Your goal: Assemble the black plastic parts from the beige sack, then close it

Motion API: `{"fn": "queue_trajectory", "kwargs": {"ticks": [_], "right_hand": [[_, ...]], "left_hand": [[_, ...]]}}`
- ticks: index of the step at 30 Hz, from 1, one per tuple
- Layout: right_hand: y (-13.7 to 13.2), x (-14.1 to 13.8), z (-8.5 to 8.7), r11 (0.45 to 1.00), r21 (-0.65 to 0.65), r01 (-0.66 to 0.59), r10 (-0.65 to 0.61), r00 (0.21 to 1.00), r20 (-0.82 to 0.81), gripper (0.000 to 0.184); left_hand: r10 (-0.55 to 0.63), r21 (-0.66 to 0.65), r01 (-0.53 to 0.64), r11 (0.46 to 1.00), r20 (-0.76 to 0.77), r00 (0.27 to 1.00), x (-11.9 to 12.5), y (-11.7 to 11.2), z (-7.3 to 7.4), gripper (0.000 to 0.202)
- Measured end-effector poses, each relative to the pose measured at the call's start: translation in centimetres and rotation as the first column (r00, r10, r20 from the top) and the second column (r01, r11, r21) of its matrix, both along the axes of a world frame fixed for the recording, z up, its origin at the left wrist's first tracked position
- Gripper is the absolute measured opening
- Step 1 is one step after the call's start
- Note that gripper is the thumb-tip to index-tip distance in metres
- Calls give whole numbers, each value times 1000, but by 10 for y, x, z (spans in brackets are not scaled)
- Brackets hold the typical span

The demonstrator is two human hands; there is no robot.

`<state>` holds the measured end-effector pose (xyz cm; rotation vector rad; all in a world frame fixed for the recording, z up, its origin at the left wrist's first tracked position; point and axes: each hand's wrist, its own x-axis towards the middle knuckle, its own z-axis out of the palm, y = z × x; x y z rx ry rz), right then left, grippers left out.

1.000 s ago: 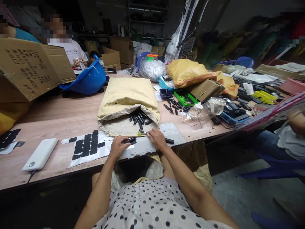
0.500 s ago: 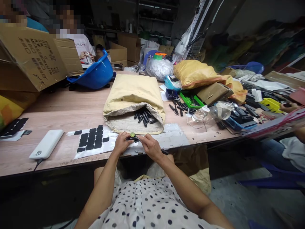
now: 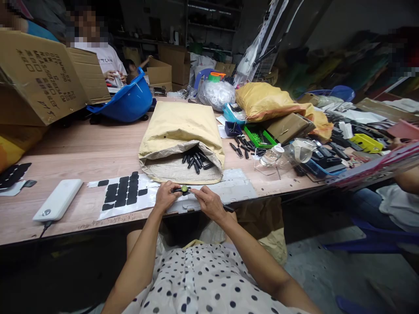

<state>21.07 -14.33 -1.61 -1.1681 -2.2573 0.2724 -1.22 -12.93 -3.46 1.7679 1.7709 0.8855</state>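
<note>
At the front edge of the table, my left hand (image 3: 166, 196) is closed on a small black part with a round yellow-green disc (image 3: 184, 189) at its right end. My right hand (image 3: 209, 201) pinches a thin tool whose narrow tip touches or nearly touches the disc. A dark end (image 3: 229, 208) sticks out behind that hand, seemingly the tool's handle; its exact kind is unclear. Just beyond both hands lies a cream sack (image 3: 183, 126), its mouth open toward me. Several black pen-shaped parts (image 3: 196, 160) rest inside the opening.
Left of my hands is a white sheet of black stickers (image 3: 122, 192), then a white power bank (image 3: 58, 200) with a cable. A blue basin (image 3: 126, 100) and carton (image 3: 42, 78) stand back left. A green tray (image 3: 258, 136) and clear goggles (image 3: 303, 150) lie right. Co-workers sit nearby.
The view has shifted slightly to the right. The disc and black part have turned a little in my left hand, and the tool's tip now shows at the disc's right side.
</note>
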Motion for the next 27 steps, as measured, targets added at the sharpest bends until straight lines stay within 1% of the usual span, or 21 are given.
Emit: {"fn": "queue_trajectory", "kwargs": {"ticks": [3, 6, 9, 13, 15, 17, 21, 24, 27], "right_hand": [[4, 1, 1, 999, -2, 39, -39, 999, -38, 35], [18, 5, 3, 993, 25, 114, -113, 992, -51, 34], [37, 15, 1, 985, 68, 158, -160, 986, 35, 32], [54, 31, -7, 981, 149, 123, -150, 970, 192, 26], [56, 35, -12, 979, 178, 104, -143, 964, 223, 24], [55, 37, -16, 976, 184, 112, -153, 963, 223, 24], [53, 34, -18, 979, 149, 136, -166, 963, 213, 22], [54, 32, -15, 982, 124, 140, -164, 964, 211, 20], [54, 31, -14, 983, 105, 150, -169, 964, 206, 20]], "left_hand": [[0, 0, 0, 1000, -7, 1000, 0, 0, 0, 19], [-13, 3, 13, 1000, -19, 1000, 0, -2, 2, 19], [-23, 7, 23, 1000, -50, 998, -1, -3, 5, 20], [-37, 8, 38, 999, -84, 996, -1, -5, 8, 23], [-46, 15, 48, 999, -85, 995, -1, -6, 8, 24], [-51, 17, 53, 998, -77, 996, -2, -6, 7, 22], [-62, -1, 62, 998, -56, 996, -4, -4, 8, 18], [-86, 9, 86, 996, -45, 995, -5, -6, 14, 16], [-138, 15, 138, 990, 18, 990, -1, -19, 25, 15]]}}
